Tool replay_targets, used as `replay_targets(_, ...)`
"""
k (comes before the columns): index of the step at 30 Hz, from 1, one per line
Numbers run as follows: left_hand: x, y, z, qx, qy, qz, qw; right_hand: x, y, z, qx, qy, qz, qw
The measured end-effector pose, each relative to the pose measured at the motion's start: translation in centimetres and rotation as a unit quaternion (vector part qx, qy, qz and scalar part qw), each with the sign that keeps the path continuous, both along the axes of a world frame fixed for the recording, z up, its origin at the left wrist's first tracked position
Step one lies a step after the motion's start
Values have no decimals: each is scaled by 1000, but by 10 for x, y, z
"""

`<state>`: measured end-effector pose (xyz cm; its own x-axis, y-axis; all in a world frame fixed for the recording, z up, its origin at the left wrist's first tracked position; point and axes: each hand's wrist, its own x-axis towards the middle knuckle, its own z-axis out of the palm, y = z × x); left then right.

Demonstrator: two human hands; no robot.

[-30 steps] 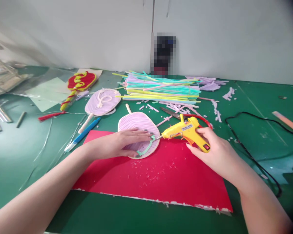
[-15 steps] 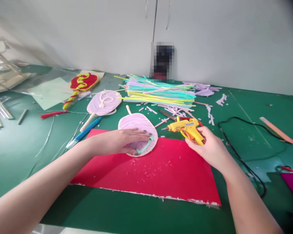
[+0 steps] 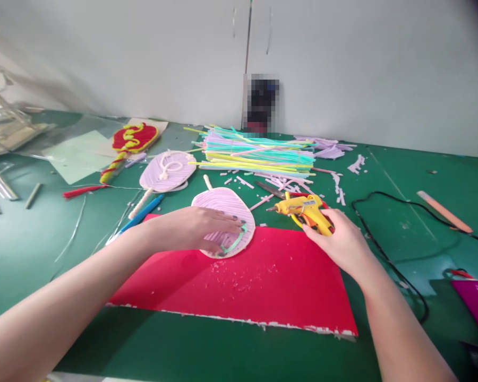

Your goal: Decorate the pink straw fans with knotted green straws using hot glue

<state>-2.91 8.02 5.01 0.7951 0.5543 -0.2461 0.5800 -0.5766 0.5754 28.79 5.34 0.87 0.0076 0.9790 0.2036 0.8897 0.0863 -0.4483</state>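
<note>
My left hand [image 3: 195, 228] lies with outstretched fingers over a lilac fan [image 3: 219, 197] made of pipe cleaners with a cream rim. Its fingertips and thumb rest on a mint-green curved strip [image 3: 238, 241] near the fan's lower right edge. The fan is on a red board [image 3: 263, 302], its short cream handle pointing away from me. In my right hand [image 3: 346, 246] is a yellow hot glue gun [image 3: 308, 209], gripped by its handle. The gun's nozzle points left, to the right of the fan and apart from it.
Behind the fan lies a bundle of coloured pipe cleaners [image 3: 258, 151] among lilac scraps. Scissors [image 3: 269, 189] lie partly behind the gun. At left are a second lilac fan [image 3: 169, 172], a red-and-yellow fan [image 3: 137, 137] and a blue pen [image 3: 143, 212]. A black cord [image 3: 376, 246] curves at right.
Both hands keep nearly the same places on the fan and the glue gun. The camera view has shifted slightly.
</note>
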Motion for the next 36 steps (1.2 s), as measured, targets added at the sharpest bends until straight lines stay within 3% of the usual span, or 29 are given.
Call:
replay_targets(13, 0, -2, 2, 45, 25, -21, 998, 1, 0, -6, 12, -33, 17, 999)
replay_targets(20, -6, 1, -1, -16, -9, -23, 1000, 4, 1, -10, 4, -17, 23, 1000)
replay_targets(29, -7, 1, -8, -36, -43, -4, 998, 5, 4, -21, 53, 10, -16, 998)
replay_targets(36, 0, 4, -6, -28, -83, 25, 996, 6, 2, -19, 46, -9, 8, 999)
